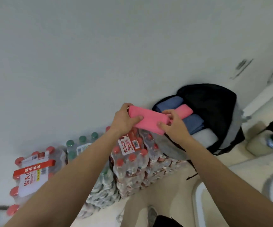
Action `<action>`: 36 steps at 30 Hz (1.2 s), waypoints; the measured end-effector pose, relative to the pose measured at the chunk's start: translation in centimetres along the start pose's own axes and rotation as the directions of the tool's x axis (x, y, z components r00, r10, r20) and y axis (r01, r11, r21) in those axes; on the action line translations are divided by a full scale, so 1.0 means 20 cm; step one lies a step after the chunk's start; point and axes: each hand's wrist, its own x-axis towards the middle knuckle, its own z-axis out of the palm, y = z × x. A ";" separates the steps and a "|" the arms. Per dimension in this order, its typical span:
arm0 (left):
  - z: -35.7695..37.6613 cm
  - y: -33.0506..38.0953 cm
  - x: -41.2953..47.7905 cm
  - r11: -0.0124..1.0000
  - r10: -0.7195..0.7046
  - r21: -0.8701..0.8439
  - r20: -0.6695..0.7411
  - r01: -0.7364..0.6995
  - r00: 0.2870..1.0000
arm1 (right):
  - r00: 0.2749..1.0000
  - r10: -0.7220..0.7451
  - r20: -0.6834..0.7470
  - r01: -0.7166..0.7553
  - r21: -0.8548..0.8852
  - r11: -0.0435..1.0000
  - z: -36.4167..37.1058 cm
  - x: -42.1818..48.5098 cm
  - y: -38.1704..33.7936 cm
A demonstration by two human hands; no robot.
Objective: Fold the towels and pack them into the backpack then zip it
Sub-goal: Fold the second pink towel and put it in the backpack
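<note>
The fingers (136, 119) of the left hand (124, 118) and the right hand (175, 126) are holding a folded pink towel (149, 121) tight, one end each; the towel is hanging just beside the open backpack (214, 108); other folded towels (194, 123) are lying inside; water bottle packs (132, 158) are sitting underneath.

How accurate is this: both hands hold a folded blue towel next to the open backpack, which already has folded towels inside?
Only the colour is wrong. The head view shows the left hand and right hand holding a folded pink towel, not a blue one, next to the open backpack, which already has folded towels inside.
</note>
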 end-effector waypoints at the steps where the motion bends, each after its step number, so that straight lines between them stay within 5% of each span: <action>1: 0.08 0.05 0.05 1.000 0.027 0.014 0.027 -0.027 0.999 | 0.999 0.027 -0.048 -0.028 -0.016 0.999 -0.06 -0.01 0.03; 9: 0.59 0.16 0.31 0.955 0.117 0.227 0.301 -0.190 0.946 | 0.955 0.097 -0.282 -0.145 -0.153 0.977 -0.19 -0.06 0.34; 15: 0.68 0.08 0.35 0.769 0.051 0.563 0.418 -0.302 0.907 | 0.966 0.148 -0.214 -0.202 -0.262 0.944 -0.09 -0.09 0.42; 25: 0.70 0.09 0.37 0.543 0.052 0.735 0.454 -0.407 0.890 | 0.952 0.242 -0.188 -0.301 -0.437 0.847 -0.04 -0.07 0.46; 29: 0.75 0.10 0.39 0.483 0.066 0.788 0.403 -0.383 0.913 | 0.974 0.057 -0.220 -0.198 -0.695 0.691 -0.05 -0.06 0.49; 32: 0.76 0.10 0.39 0.442 0.103 0.804 0.395 -0.397 0.913 | 0.991 -0.100 -0.087 0.004 -0.737 0.676 -0.05 -0.06 0.56; 36: 0.74 0.06 0.36 0.448 0.188 0.811 0.325 -0.376 0.927 | 0.994 -0.060 0.086 0.103 -0.688 0.719 -0.10 -0.02 0.58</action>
